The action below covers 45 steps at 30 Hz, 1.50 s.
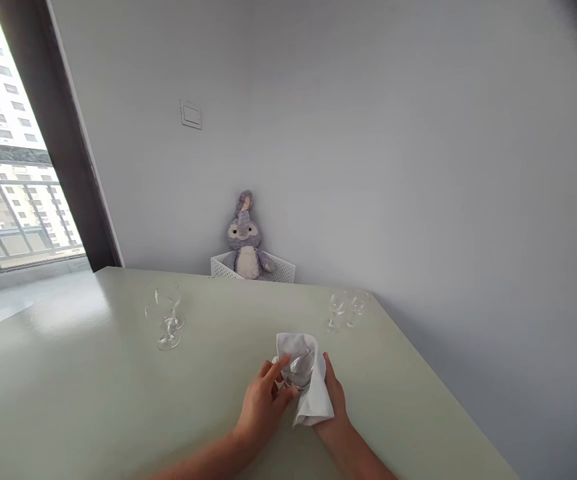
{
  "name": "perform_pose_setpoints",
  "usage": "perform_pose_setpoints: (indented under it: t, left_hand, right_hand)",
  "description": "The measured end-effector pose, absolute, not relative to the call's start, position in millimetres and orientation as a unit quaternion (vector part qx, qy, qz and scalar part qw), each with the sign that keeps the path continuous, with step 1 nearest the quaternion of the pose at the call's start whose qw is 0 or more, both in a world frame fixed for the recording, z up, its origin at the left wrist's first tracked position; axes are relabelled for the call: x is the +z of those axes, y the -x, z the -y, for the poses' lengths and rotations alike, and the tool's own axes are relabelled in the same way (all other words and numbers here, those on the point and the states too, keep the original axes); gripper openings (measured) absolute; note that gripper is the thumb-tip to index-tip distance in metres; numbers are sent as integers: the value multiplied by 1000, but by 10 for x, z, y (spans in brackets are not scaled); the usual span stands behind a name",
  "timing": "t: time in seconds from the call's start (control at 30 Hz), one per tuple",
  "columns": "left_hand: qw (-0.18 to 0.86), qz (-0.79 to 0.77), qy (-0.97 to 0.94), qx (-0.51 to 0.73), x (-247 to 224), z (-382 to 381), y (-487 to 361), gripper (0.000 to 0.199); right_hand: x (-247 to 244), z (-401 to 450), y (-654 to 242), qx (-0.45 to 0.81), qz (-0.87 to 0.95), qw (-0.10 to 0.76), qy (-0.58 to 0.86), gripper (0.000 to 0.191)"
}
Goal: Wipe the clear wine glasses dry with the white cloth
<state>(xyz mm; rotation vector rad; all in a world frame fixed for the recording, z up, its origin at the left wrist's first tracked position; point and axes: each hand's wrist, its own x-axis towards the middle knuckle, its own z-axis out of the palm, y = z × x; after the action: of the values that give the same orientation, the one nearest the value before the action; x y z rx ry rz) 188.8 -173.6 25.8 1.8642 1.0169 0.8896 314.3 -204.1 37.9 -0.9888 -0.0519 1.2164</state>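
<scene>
Well, leftmost I have two stemmed glasses (pixel 169 342), set back and well left of the left grip (pixel 262 402); a wide sweep that way could, I think, topple the nearer one. My left grip has fingers and thumb closed on the glass (pixel 300 367), which sits between both grips inside the cloth (pixel 315 405). Should the cloth slide or I squeeze too hard, it could slip or crack. My right grip (pixel 337 395) is clamped round the cloth, palm hidden. Beyond it, slightly right, stand two small glasses (pixel 337 305), at risk from a careless forward push. As for room, the worktop (pixel 93 393) runs widest left of the grips; to their right, its slanting edge limits me, with the wall (pixel 468 200) beyond.
</scene>
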Motion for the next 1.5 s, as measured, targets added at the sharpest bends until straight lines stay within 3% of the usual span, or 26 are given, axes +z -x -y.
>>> perform_pose_setpoints:
  t: [0.23, 0.4, 0.53, 0.8, 1.03, 1.33, 1.5]
  left_hand:
    - [411, -406, -664, 475, 308, 1762, -1894, 40]
    - [441, -397, -652, 471, 307, 1771, -1897, 36]
    - [504, -368, -627, 465, 311, 1654, -1879, 36]
    - [695, -215, -571, 380, 482, 1403, -1690, 62]
    - [667, -222, -599, 384, 534, 1336, -1636, 58]
    - [617, -203, -544, 531, 672, 1370, -1621, 51]
    - [587, -203, -545, 564, 660, 1453, -1657, 51]
  right_hand:
    - [255, 2179, -2871, 566, 181, 701, 394, 39]
    - [177, 2184, -2814, 539, 320, 674, 391, 39]
    - [132, 2137, -2842, 531, 330, 667, 405, 34]
    - [275, 2168, -2873, 540, 404, 601, 429, 42]
    - [327, 2140, -2897, 531, 430, 590, 430, 39]
    - [405, 1970, -3345, 443, 200, 726, 486, 39]
    - [348, 2020, -3161, 546, 294, 647, 443, 40]
